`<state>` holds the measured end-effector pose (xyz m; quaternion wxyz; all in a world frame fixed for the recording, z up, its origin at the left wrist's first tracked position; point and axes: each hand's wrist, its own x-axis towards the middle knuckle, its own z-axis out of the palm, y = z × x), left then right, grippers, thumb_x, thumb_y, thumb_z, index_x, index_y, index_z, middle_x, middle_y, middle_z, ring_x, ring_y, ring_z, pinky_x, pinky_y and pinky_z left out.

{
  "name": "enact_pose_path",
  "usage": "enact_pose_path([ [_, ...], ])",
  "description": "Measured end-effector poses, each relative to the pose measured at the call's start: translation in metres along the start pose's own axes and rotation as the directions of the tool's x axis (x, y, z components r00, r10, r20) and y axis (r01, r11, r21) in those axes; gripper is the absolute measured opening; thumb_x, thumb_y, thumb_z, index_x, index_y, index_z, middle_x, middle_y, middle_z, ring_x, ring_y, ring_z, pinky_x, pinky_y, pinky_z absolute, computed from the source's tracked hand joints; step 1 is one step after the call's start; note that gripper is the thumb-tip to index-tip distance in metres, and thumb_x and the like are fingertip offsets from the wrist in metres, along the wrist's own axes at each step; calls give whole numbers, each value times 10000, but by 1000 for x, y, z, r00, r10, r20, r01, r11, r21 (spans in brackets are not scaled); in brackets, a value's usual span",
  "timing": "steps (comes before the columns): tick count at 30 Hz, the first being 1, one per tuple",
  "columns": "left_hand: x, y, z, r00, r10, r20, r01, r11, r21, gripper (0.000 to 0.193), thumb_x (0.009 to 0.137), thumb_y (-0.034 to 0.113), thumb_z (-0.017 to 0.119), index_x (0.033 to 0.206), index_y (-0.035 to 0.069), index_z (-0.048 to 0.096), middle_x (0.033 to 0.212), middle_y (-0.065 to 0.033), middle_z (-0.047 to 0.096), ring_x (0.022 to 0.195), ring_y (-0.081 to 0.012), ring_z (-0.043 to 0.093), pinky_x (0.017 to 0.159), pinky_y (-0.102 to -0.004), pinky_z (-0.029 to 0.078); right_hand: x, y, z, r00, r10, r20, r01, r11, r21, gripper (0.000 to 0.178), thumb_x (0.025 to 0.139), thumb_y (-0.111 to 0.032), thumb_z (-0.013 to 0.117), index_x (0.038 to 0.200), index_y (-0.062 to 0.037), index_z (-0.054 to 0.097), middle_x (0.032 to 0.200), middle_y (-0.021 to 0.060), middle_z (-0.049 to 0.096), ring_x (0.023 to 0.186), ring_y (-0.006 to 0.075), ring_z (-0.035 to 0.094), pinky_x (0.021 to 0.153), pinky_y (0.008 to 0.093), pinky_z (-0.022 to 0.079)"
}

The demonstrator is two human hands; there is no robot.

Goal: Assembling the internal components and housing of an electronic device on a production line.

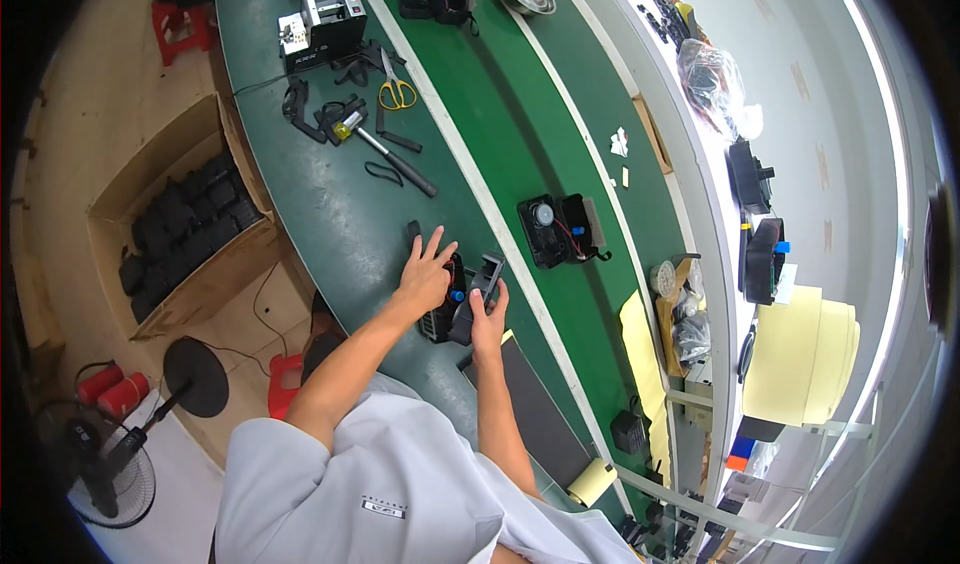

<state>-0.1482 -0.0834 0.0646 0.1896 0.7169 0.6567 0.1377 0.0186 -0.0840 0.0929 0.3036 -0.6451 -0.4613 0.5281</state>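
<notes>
A black plastic speaker casing lies opened in two parts on the green bench, close in front of me. My left hand (426, 280) rests over the left part (436, 326), fingers stretched out and spread. Just beyond its fingertips is a small black piece (414, 230); I cannot tell whether they touch. My right hand (489, 324) grips the edge of the right casing half (463, 320), which stands tilted with its hollow side toward the left hand. A blue part (457, 295) shows between the halves. The left palm hides some of the inside.
Farther up the bench lie a hammer (395, 161), yellow-handled scissors (397, 92), black straps and a small machine (325, 26). On the green belt (510, 154) to the right sits another opened speaker (545, 232). A carton (200, 224) of black parts stands at left, above a fan (112, 474).
</notes>
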Motion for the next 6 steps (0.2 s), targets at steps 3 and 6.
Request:
enact_pose_path([
  [3,3,-10,4,998,7,-57,-18,980,-197,142,767,160,715,854,111,817,1532,-80,492,1519,-392,211,1180,-625,213,0,-2,3,1000,-11,-25,10,999,-38,801,960,-332,710,1577,-89,261,1187,164,617,1014,192,610,852,309,503],
  [6,1,-21,13,995,-18,-94,-16,935,-356,154,744,170,742,866,126,824,1529,-78,497,1516,-398,213,1183,-627,211,-3,2,2,1000,-29,4,29,1000,-9,811,954,-339,717,1576,-86,263,1229,176,606,1030,204,613,888,316,495],
])
